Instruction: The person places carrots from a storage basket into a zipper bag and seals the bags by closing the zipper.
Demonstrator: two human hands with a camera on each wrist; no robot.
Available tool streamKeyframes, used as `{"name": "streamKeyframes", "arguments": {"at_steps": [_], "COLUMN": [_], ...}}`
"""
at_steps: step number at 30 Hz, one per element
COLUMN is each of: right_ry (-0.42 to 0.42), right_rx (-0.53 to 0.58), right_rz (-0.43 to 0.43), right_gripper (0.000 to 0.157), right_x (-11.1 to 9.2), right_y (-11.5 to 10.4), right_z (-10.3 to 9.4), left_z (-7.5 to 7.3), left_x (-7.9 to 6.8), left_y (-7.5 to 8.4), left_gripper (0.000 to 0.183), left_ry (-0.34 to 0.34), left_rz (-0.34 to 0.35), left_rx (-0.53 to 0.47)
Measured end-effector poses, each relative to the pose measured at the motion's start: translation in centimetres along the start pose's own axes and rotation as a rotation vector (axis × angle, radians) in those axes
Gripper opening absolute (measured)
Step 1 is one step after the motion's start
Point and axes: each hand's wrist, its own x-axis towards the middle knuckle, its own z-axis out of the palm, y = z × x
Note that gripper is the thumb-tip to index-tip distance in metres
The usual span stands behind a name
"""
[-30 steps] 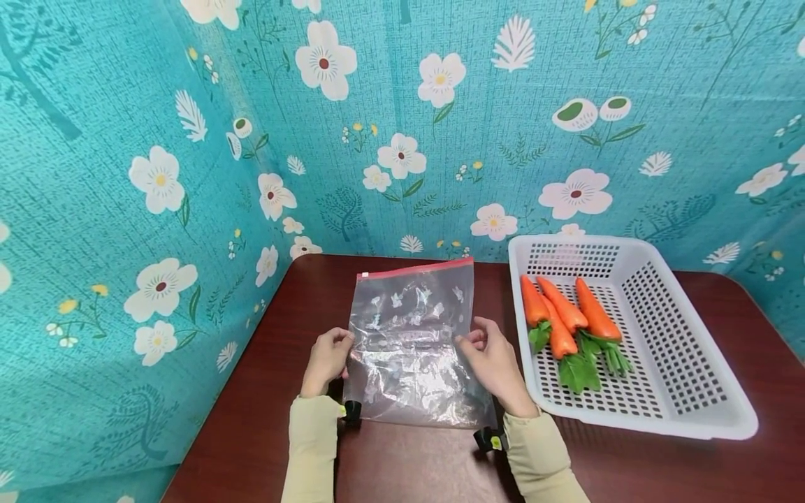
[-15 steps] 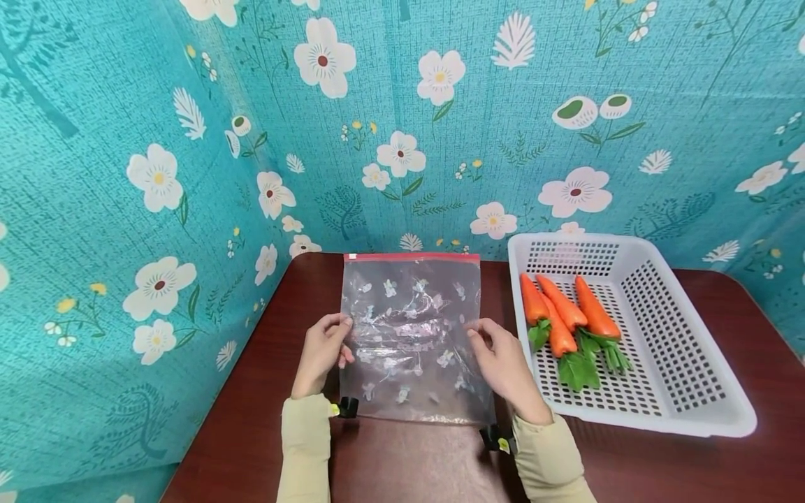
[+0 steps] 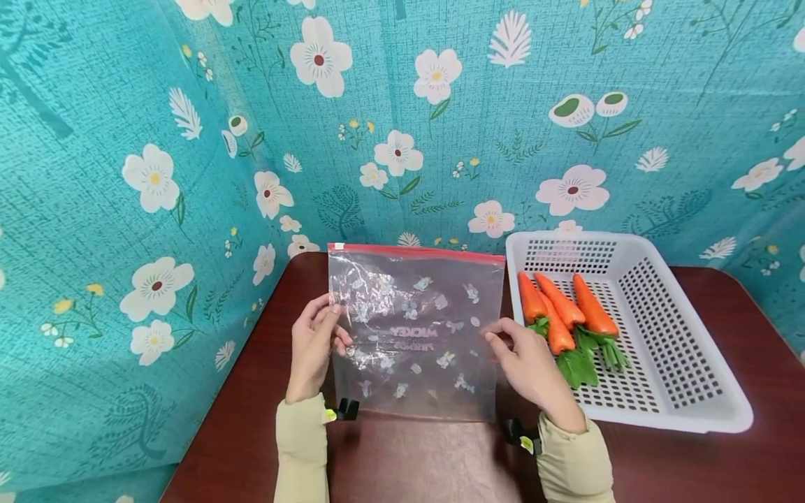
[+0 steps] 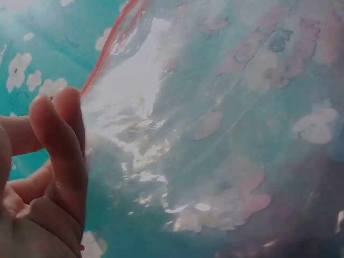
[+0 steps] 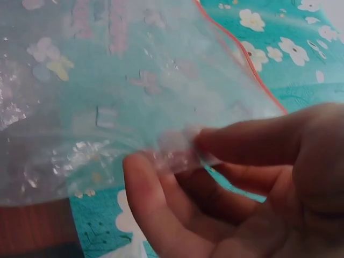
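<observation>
Bag [image 3: 418, 307], clear with a red zip [image 3: 418, 252], is being held spread above the counter [image 3: 409, 461], left of the white basket [image 3: 654, 416]. I'm pinching its edge farther from the basket between the fingers [image 4: 62, 145] of the left hand [image 3: 312, 346], its basket-side edge between those of the right hand [image 3: 534, 360].

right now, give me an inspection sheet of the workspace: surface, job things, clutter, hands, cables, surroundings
Surface: dark red-brown table, glossy toward the near side
Job's things: clear printed plastic bag with a red zip strip along the top, white slider at its left end; cannot tell if it is sealed
Clutter: nothing seen beyond a white perforated plastic basket at right, holding four orange carrots with green leaves
Grippers: left hand pinches the bag's left edge, right hand its right edge
Cables: nothing seen
Surroundings: turquoise floral-print fabric behind and at left
</observation>
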Motion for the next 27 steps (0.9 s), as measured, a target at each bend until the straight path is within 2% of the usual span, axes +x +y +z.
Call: {"name": "streamKeyframes", "arguments": {"at_steps": [5,12,19,27], "right_ry": [-0.024,-0.015,0.064,0.27], "right_rx": [-0.015,-0.091,-0.107,-0.021], "right_rz": [-0.039,-0.069,-0.049,-0.09], "right_gripper": [0.008,0.007,0.012,0.018], "right_x": [-0.1,-0.3,-0.1,-0.1], "right_y": [0.2,0.6,0.6,0.2], "right_z": [-1.0,-1.8,-2.2,-2.5], "left_z": [0.5,0.9,0.7,0.4], "left_x": [-0.4,-0.5,-0.5,-0.5], "left_y": [1.0,1.2,0.9,0.7], "left_gripper": [0.036,0.028,0.019,0.017], "left_ry": [0.01,-0.012,-0.135,-0.213], "left_rz": [0.108,0.168,0.161,0.097], "left_rx": [-0.035,-0.051,0.025,0.178]}}
